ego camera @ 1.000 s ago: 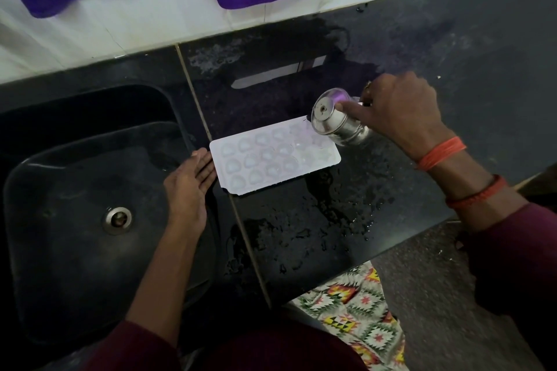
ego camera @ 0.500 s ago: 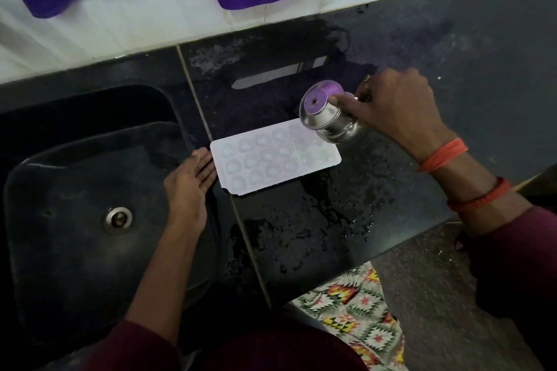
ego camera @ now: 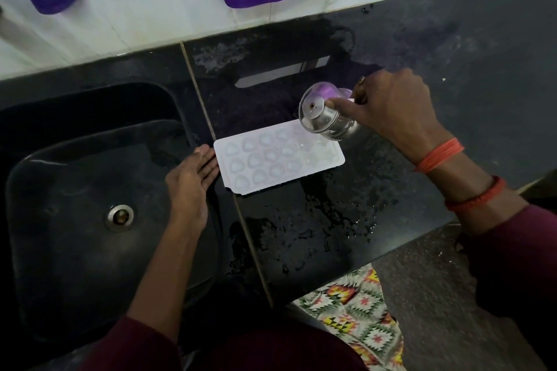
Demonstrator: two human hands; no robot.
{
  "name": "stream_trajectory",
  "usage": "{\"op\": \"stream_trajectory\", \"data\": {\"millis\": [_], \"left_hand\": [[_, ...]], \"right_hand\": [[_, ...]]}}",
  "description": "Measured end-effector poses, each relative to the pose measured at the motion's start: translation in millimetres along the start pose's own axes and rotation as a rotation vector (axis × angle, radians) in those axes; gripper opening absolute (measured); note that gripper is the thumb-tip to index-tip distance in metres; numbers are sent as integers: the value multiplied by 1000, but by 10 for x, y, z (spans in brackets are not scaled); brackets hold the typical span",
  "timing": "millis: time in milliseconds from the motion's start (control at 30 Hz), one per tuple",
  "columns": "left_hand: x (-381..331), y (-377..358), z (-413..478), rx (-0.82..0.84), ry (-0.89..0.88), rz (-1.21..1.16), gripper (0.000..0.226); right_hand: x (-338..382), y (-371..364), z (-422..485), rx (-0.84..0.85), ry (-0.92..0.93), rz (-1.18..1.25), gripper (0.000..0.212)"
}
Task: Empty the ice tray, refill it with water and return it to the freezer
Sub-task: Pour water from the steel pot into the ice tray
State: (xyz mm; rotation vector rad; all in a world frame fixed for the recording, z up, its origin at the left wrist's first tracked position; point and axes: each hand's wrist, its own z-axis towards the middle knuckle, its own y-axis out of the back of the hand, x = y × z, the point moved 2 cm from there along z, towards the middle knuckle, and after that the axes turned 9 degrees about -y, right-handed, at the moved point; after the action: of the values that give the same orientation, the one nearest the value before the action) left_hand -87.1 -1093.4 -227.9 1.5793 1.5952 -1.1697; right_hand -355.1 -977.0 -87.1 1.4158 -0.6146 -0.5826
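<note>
Head view: right hand (ego camera: 391, 108) grips a tilted steel cup (ego camera: 327, 116) over the ice tray (ego camera: 278, 156); left hand (ego camera: 193, 181), fingers straight, touches the tray's near end.

A: How is the left hand (ego camera: 193, 182)?
B: Flat, palm down, fingers (ego camera: 207, 159) straight and together.
A: And the right hand (ego camera: 391, 111)?
B: Raised, its fingers curled round a tilted steel cup (ego camera: 330, 120).
</note>
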Motion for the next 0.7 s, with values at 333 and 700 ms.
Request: {"op": "stream_trajectory", "data": {"millis": [333, 700], "left_hand": [[7, 12, 16, 6, 8, -4, 29], [14, 30, 26, 10, 10, -12, 29]], "right_hand": [[29, 20, 7, 8, -6, 9, 70], [33, 6, 25, -4, 12, -16, 75]]}}
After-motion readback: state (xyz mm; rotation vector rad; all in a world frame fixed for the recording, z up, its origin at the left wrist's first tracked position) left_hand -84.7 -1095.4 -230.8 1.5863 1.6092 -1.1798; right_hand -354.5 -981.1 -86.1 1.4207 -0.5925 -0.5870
